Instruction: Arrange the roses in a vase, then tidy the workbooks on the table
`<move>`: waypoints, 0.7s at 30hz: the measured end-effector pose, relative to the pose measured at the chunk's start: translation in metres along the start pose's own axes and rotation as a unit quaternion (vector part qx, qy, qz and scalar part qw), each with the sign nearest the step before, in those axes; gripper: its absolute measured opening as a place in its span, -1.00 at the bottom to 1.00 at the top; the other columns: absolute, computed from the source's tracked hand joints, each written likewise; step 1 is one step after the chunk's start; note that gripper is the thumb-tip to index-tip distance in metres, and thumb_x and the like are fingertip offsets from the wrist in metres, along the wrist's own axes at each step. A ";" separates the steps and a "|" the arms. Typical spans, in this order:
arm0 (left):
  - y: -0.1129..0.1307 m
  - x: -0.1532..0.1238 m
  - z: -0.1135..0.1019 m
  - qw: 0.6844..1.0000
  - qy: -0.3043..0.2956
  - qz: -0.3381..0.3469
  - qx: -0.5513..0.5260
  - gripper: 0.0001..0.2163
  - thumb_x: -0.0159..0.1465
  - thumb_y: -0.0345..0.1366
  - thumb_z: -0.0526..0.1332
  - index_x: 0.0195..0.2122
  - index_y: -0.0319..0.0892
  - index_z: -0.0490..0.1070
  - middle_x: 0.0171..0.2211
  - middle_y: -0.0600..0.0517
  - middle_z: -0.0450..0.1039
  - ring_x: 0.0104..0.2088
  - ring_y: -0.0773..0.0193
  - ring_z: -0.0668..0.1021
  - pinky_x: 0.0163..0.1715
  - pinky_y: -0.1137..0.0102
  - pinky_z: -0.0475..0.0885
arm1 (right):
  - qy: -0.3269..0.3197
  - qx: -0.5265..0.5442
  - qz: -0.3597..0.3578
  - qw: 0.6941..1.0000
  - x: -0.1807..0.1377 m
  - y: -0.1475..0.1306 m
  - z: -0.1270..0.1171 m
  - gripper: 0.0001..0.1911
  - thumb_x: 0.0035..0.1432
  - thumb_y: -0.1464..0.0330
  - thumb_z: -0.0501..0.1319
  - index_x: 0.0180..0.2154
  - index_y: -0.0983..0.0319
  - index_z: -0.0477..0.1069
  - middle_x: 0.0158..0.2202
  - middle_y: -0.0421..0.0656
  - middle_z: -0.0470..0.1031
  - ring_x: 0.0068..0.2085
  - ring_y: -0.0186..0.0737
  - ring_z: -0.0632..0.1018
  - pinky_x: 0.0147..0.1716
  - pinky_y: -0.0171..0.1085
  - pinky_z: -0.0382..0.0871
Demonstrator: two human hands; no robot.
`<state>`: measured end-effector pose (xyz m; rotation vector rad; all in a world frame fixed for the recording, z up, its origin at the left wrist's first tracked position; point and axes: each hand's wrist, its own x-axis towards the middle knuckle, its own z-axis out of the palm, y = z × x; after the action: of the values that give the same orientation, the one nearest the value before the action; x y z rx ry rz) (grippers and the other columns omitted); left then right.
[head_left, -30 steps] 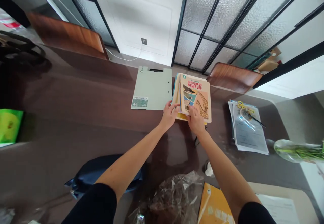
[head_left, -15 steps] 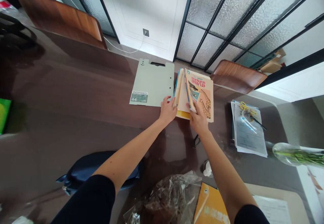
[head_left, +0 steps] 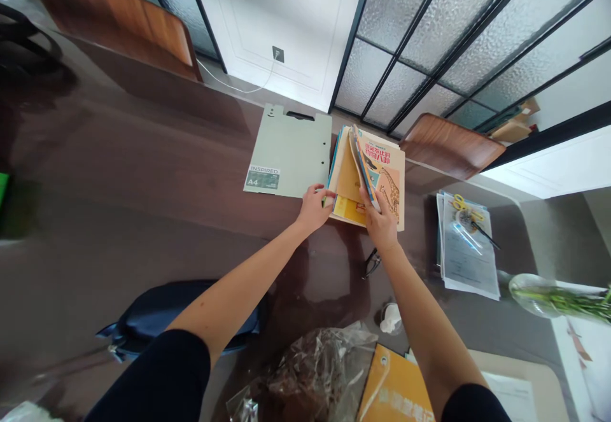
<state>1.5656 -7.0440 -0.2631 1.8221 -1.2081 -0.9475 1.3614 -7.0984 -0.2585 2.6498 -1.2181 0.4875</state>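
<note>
A stack of thin books (head_left: pixel 344 188) lies on the dark wooden table (head_left: pixel 143 180). The top book (head_left: pixel 389 174) has a giraffe on its cover. My right hand (head_left: pixel 382 221) grips the near edge of the upper books and tilts them up on their right side, baring a yellow book (head_left: pixel 350 207) beneath. My left hand (head_left: pixel 314 207) pinches the stack's near left corner, fingers curled on the lower books. A pale green A4 folder (head_left: pixel 289 154) lies flat just left of the stack.
Papers with yellow scissors (head_left: pixel 465 240) lie to the right, beside a glass vase (head_left: pixel 539 291). A blue bag (head_left: pixel 157 314), a crumpled plastic bag (head_left: pixel 319 371) and an orange folder (head_left: pixel 396 390) lie near me. Glasses (head_left: pixel 371 264) rest under my right wrist. Two wooden chairs (head_left: pixel 451 145) stand behind.
My right hand has lifted the giraffe book and others up from the left edge, opening the stack and baring the yellow book. My left hand stays at the corner.
</note>
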 end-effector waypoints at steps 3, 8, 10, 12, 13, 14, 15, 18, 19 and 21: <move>0.005 -0.002 0.003 1.000 -0.008 -0.019 -0.024 -0.67 0.12 -0.45 0.25 -0.05 -0.21 0.50 0.18 -0.20 0.18 0.24 0.02 0.29 0.26 0.18 0.18 | 0.011 -0.012 -0.023 1.000 -0.001 -0.002 -0.004 -0.42 0.26 0.58 0.01 0.20 -0.04 0.30 0.23 -0.02 0.33 0.12 -0.06 0.49 0.00 -0.18 0.47; 0.019 -0.006 0.007 0.999 0.014 -0.044 -0.026 -0.47 0.07 -0.36 0.33 0.12 -0.12 0.38 0.27 -0.17 0.07 0.24 -0.07 0.26 0.23 0.06 0.19 | 0.071 -0.016 -0.037 0.997 -0.001 -0.002 -0.005 -0.50 0.29 0.49 0.04 0.21 0.04 0.30 0.20 -0.03 0.37 0.13 -0.12 0.48 0.07 -0.21 0.43; 0.024 -0.005 0.007 0.999 0.026 -0.023 -0.010 -0.48 0.10 -0.37 0.30 0.14 -0.08 0.37 0.29 -0.14 0.07 0.26 -0.08 0.21 0.24 0.03 0.16 | 0.087 -0.007 -0.027 0.996 -0.001 0.000 -0.004 -0.53 0.31 0.41 0.08 0.22 0.05 0.28 0.18 -0.05 0.39 0.14 -0.11 0.47 0.09 -0.21 0.41; 0.028 -0.003 0.007 0.999 0.042 -0.001 0.006 -0.56 0.19 -0.42 0.19 0.12 -0.08 0.40 0.30 -0.10 0.09 0.29 -0.07 0.16 0.25 0.02 0.13 | 0.088 0.012 -0.018 0.996 0.000 0.003 -0.003 -0.54 0.32 0.37 0.08 0.23 0.06 0.27 0.16 -0.05 0.40 0.14 -0.10 0.47 0.10 -0.20 0.41; 0.029 -0.001 0.007 0.999 0.045 0.004 0.010 -0.60 0.23 -0.45 0.12 0.10 -0.11 0.42 0.30 -0.10 0.11 0.29 -0.05 0.16 0.26 0.03 0.13 | 0.091 0.020 -0.012 0.996 0.000 0.004 -0.003 -0.54 0.32 0.38 0.07 0.22 0.06 0.28 0.15 -0.04 0.41 0.12 -0.10 0.49 0.09 -0.20 0.41; 0.030 0.002 0.007 0.999 0.043 0.003 0.011 -0.61 0.25 -0.47 0.06 0.08 -0.15 0.44 0.30 -0.11 0.13 0.29 -0.04 0.16 0.26 0.04 0.13 | 0.099 0.024 -0.006 0.995 0.000 0.004 -0.002 -0.55 0.32 0.40 0.06 0.21 0.06 0.30 0.13 -0.03 0.43 0.10 -0.10 0.50 0.08 -0.19 0.42; 0.031 0.004 0.007 0.999 0.038 -0.003 0.008 -0.61 0.26 -0.49 0.02 0.07 -0.20 0.45 0.29 -0.13 0.15 0.29 -0.04 0.17 0.26 0.05 0.13 | 0.111 0.022 0.002 0.994 0.000 0.005 -0.002 -0.56 0.31 0.42 0.06 0.19 0.08 0.34 0.11 -0.02 0.45 0.07 -0.11 0.52 0.06 -0.19 0.44; 0.035 0.011 0.007 1.000 0.020 -0.003 -0.017 -0.60 0.26 -0.49 0.03 0.08 -0.23 0.44 0.28 -0.16 0.18 0.30 -0.03 0.18 0.28 0.06 0.10 | 0.147 -0.005 0.021 0.989 0.001 0.003 -0.004 -0.59 0.29 0.45 0.07 0.11 0.11 0.44 0.03 0.00 0.50 0.02 -0.11 0.56 0.01 -0.20 0.48; 0.036 0.012 0.007 0.999 0.016 0.005 -0.031 -0.60 0.25 -0.48 0.04 0.09 -0.21 0.43 0.28 -0.14 0.18 0.31 -0.01 0.18 0.29 0.08 0.10 | 0.150 -0.012 0.021 0.988 0.001 0.002 -0.005 -0.60 0.28 0.46 0.06 0.10 0.12 0.45 0.03 0.00 0.51 0.02 -0.13 0.56 -0.01 -0.22 0.48; 0.037 0.014 0.008 0.997 0.017 0.011 -0.070 -0.60 0.25 -0.46 0.06 0.09 -0.19 0.43 0.26 -0.11 0.21 0.32 0.04 0.17 0.30 0.14 0.10 | 0.139 -0.014 0.009 0.990 0.001 -0.001 -0.008 -0.58 0.28 0.47 0.05 0.10 0.12 0.44 0.06 -0.01 0.49 0.03 -0.15 0.55 0.00 -0.23 0.48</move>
<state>1.5482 -7.0690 -0.2366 1.7041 -1.1116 -0.9612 1.3609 -7.0963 -0.2511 2.4457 -1.1533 0.8056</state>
